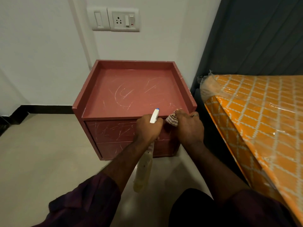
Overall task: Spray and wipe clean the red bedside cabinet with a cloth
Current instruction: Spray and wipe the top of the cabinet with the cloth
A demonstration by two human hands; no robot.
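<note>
The red bedside cabinet stands against the white wall, its tray-like top and two drawer fronts streaked with pale scratch marks. My left hand grips a spray bottle by the neck, with its white nozzle pointing at the cabinet top's front edge. My right hand holds a bunched striped cloth at the front right edge of the top, right beside the nozzle. A ring shows on one finger.
A bed with an orange patterned mattress in plastic wrap stands close on the right, with a dark headboard behind. A switch and socket panel sits on the wall above. Pale floor tiles lie to the left.
</note>
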